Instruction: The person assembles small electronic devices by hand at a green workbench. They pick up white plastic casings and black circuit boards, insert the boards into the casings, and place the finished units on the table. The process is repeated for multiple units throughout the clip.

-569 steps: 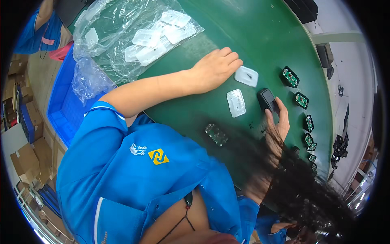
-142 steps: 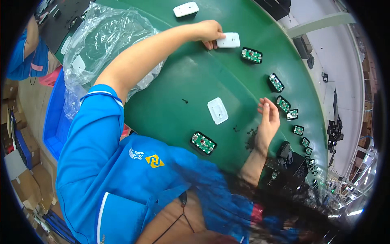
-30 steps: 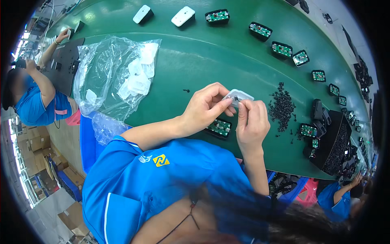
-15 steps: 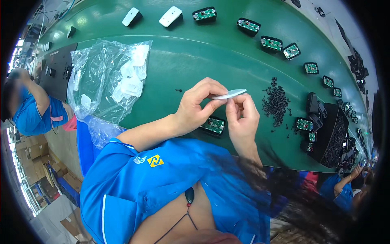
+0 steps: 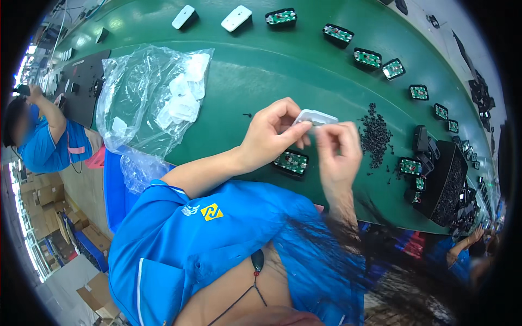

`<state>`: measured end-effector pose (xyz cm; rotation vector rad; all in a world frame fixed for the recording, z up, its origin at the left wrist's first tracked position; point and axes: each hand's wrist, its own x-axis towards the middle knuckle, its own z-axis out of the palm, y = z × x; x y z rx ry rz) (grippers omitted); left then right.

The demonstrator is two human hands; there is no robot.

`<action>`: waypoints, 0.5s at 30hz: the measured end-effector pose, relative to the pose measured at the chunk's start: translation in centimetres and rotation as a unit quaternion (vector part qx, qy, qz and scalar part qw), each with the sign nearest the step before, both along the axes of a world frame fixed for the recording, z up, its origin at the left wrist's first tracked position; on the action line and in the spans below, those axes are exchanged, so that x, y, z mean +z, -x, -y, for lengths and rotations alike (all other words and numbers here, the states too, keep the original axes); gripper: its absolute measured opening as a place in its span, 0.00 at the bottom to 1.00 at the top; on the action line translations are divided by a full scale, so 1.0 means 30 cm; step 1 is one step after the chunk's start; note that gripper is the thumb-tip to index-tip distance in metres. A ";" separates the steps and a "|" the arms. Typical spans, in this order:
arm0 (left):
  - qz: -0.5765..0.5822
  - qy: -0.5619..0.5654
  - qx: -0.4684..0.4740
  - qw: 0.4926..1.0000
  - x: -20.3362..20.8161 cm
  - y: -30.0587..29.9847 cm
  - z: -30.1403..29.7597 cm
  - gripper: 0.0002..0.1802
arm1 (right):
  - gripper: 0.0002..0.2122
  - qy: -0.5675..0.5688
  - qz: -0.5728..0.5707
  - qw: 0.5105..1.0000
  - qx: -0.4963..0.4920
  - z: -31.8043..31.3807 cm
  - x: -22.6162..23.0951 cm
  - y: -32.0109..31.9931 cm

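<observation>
My left hand (image 5: 270, 134) grips a white plastic cover (image 5: 322, 115) between thumb and fingers, its hollow inner side tilted up into view. At the cover's lower right edge, my right hand (image 5: 340, 148) has thumb and fingertips drawn together. Whatever those fingertips pinch is hidden and slightly smeared. A black housing with a green circuit board (image 5: 292, 162) lies on the green table (image 5: 239, 81), just below and between my hands. To the right of my right hand spreads a pile of small black screws (image 5: 376, 136). One loose screw (image 5: 247, 114) lies left of my left hand.
A clear plastic bag (image 5: 136, 81) with several white covers (image 5: 185, 106) lies at left, above a blue bin (image 5: 114, 190). Housings with boards (image 5: 337, 35) curve along the far side to a black tray (image 5: 448, 182) at right. Two white-covered units (image 5: 236, 19) stand far off. Another person (image 5: 49, 136) is at left.
The white cover has turned from nearly edge-on to showing its inner side. My right hand has moved slightly right and down, its fingers now at the cover's lower right edge.
</observation>
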<state>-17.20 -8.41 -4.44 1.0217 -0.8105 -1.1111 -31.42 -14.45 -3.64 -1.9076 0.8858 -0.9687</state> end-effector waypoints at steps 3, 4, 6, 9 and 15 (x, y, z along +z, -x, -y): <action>-0.017 -0.026 -0.034 0.999 0.014 -0.009 0.000 0.05 | 0.09 -0.084 0.075 0.991 -0.074 0.029 0.001 0.036; -0.025 -0.032 -0.047 0.998 0.017 -0.013 -0.002 0.05 | 0.10 -0.112 0.078 0.988 -0.072 0.034 0.023 0.039; -0.036 -0.042 -0.055 0.997 0.007 -0.008 -0.004 0.06 | 0.13 -0.073 0.004 0.997 0.023 0.045 0.029 0.050; -0.029 -0.050 -0.055 0.997 0.014 -0.002 -0.010 0.06 | 0.10 -0.246 0.056 0.967 0.046 0.025 0.013 0.038; -0.001 -0.059 -0.041 0.997 -0.008 -0.014 -0.019 0.06 | 0.07 -0.159 -0.031 0.986 0.043 0.018 0.013 0.009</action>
